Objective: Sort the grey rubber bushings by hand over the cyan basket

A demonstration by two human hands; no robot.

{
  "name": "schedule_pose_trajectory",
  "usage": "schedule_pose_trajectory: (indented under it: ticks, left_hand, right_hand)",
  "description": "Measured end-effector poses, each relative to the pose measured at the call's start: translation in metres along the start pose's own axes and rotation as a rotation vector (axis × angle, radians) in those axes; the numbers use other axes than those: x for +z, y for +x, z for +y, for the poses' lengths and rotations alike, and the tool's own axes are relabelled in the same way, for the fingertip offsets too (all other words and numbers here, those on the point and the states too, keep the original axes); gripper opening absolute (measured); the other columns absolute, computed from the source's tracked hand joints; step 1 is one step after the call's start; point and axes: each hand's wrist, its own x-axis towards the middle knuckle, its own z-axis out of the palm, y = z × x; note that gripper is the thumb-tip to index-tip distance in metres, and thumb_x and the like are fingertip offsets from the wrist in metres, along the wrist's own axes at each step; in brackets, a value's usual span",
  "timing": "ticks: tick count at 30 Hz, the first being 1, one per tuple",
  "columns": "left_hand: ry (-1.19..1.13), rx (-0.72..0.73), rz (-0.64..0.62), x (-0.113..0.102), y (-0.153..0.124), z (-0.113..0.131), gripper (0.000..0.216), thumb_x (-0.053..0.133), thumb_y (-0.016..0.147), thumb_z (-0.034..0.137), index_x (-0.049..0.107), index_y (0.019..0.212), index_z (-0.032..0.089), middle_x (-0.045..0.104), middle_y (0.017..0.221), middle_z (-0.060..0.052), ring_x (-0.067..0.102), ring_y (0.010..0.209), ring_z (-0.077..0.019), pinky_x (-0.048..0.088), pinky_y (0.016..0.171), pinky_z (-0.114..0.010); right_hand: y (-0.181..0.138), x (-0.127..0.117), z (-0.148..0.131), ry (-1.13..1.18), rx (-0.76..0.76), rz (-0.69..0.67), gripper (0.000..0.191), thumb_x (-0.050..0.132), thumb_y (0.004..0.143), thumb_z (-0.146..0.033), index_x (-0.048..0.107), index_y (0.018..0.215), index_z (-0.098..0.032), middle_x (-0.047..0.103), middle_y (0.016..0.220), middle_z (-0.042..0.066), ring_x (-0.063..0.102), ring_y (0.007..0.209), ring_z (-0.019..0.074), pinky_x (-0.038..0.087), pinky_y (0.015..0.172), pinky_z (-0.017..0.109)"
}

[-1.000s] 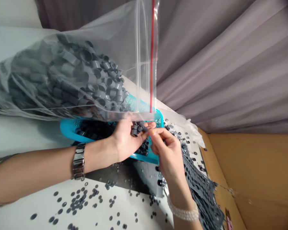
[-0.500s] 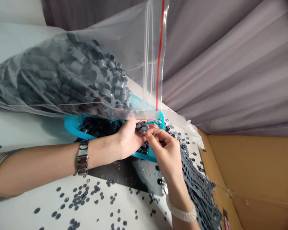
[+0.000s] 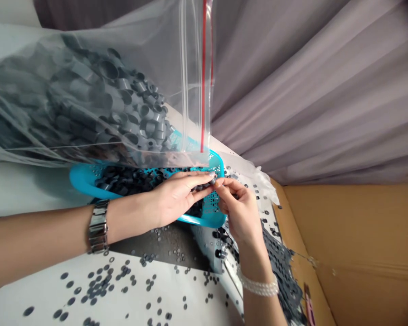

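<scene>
My left hand [image 3: 177, 197], with a metal watch on its wrist, is over the right part of a blue plastic basket [image 3: 95, 186]. Small grey cylindrical rubber pieces [image 3: 204, 184] are held between its thumb and fingers. My right hand [image 3: 240, 203], wearing a beaded bracelet, meets the left fingertips; its thumb and forefinger are pinched at a grey piece, mostly hidden. Dark grey pieces [image 3: 129, 179] fill much of the basket. Above it lies a clear zip bag [image 3: 190, 90] with a red strip, bulging with hollow grey cylinders [image 3: 119, 99].
Many small dark discs [image 3: 98, 285] are scattered over the white table [image 3: 129, 312]. Right of the basket are perforated grey rubber sheets [image 3: 282, 267] and a crumpled white plastic bag [image 3: 267, 183]. A cardboard box [image 3: 353, 244] and a grey curtain [image 3: 309, 90] border the right side.
The left hand has turned, its fingers now closing over the grey pieces that lay in the open palm. The right fingers have shifted to the left fingertips. The whole view has moved slightly.
</scene>
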Motion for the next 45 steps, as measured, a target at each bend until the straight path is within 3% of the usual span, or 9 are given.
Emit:
schedule_pose_trajectory:
  ticks: [6, 11, 14, 19, 26, 34, 38, 42, 45]
  left_hand:
    - [0.011, 0.026, 0.023, 0.003, -0.001, 0.000, 0.013, 0.062, 0.073, 0.003, 0.068, 0.063, 0.009, 0.069, 0.076, -0.006, 0.063, 0.082, -0.0133, 0.049, 0.088, -0.030]
    - [0.012, 0.024, 0.037, 0.003, -0.001, 0.001, 0.014, 0.063, 0.073, 0.004, 0.068, 0.062, 0.010, 0.070, 0.077, -0.005, 0.063, 0.082, -0.0129, 0.049, 0.088, -0.029]
    - [0.032, 0.024, 0.011, 0.001, -0.001, 0.001, 0.013, 0.062, 0.074, 0.004, 0.068, 0.064, 0.011, 0.070, 0.078, -0.005, 0.063, 0.082, -0.0127, 0.048, 0.088, -0.029]
    - [0.044, 0.043, -0.065, -0.003, 0.000, -0.002, 0.011, 0.064, 0.073, 0.006, 0.069, 0.066, 0.013, 0.070, 0.077, -0.003, 0.063, 0.083, -0.0119, 0.046, 0.091, -0.028]
    - [0.045, 0.030, -0.002, 0.002, -0.004, 0.001, 0.016, 0.061, 0.076, 0.004, 0.068, 0.063, 0.011, 0.069, 0.073, -0.003, 0.063, 0.077, -0.0100, 0.050, 0.086, -0.024]
    - [0.022, 0.040, -0.019, 0.000, -0.001, 0.002, 0.011, 0.063, 0.075, 0.008, 0.068, 0.066, 0.012, 0.068, 0.080, -0.004, 0.062, 0.084, -0.0124, 0.052, 0.084, -0.025]
    - [0.026, 0.040, -0.028, -0.001, 0.000, 0.002, 0.009, 0.063, 0.075, 0.007, 0.068, 0.068, 0.012, 0.068, 0.081, -0.004, 0.062, 0.084, -0.0120, 0.051, 0.085, -0.025]
    - [0.022, 0.037, 0.003, 0.002, -0.002, 0.003, 0.011, 0.061, 0.076, 0.006, 0.067, 0.069, 0.011, 0.067, 0.080, -0.004, 0.061, 0.083, -0.0117, 0.051, 0.086, -0.025]
    - [0.009, 0.030, 0.024, 0.004, -0.003, 0.003, 0.011, 0.060, 0.077, 0.005, 0.067, 0.070, 0.011, 0.067, 0.081, -0.005, 0.061, 0.081, -0.0107, 0.052, 0.084, -0.023]
  right_hand:
    - [0.002, -0.003, -0.001, 0.099, 0.046, -0.045, 0.016, 0.064, 0.079, -0.034, 0.060, 0.080, -0.018, 0.027, 0.052, -0.008, 0.018, 0.045, 0.0060, 0.013, 0.042, 0.023]
    - [-0.001, -0.002, -0.003, 0.009, -0.032, 0.052, 0.017, 0.065, 0.078, -0.035, 0.061, 0.079, -0.019, 0.030, 0.055, -0.007, 0.021, 0.046, 0.0064, 0.015, 0.042, 0.023]
    - [-0.003, 0.001, -0.004, -0.001, -0.032, 0.040, 0.018, 0.065, 0.078, -0.036, 0.062, 0.080, -0.019, 0.029, 0.053, -0.007, 0.020, 0.046, 0.0064, 0.015, 0.042, 0.023]
    - [-0.002, 0.004, -0.007, 0.224, 0.052, -0.057, 0.017, 0.066, 0.077, -0.033, 0.058, 0.077, -0.018, 0.023, 0.050, -0.010, 0.015, 0.043, 0.0055, 0.013, 0.040, 0.021]
    - [0.004, -0.005, -0.006, 0.678, 0.224, -0.217, 0.017, 0.061, 0.077, -0.021, 0.048, 0.067, -0.017, 0.017, 0.055, -0.009, 0.008, 0.045, 0.0055, 0.011, 0.037, 0.017]
    - [0.007, -0.008, -0.004, 0.913, 0.294, -0.285, 0.007, 0.050, 0.071, -0.024, 0.047, 0.069, -0.018, 0.023, 0.057, -0.007, 0.012, 0.046, 0.0077, 0.014, 0.035, 0.016]
    - [0.005, -0.006, -0.006, 0.909, 0.298, -0.301, 0.008, 0.050, 0.068, -0.024, 0.044, 0.065, -0.019, 0.032, 0.057, -0.005, 0.016, 0.046, 0.0072, 0.014, 0.035, 0.016]
    - [0.005, -0.006, -0.006, 0.875, 0.311, -0.272, 0.006, 0.049, 0.069, -0.023, 0.048, 0.067, -0.018, 0.048, 0.066, 0.000, 0.022, 0.047, 0.0063, 0.013, 0.033, 0.014]
    - [0.005, -0.004, -0.005, 0.828, 0.302, -0.230, 0.003, 0.054, 0.071, -0.019, 0.052, 0.073, -0.017, 0.051, 0.068, 0.000, 0.024, 0.046, 0.0045, 0.014, 0.033, 0.012]
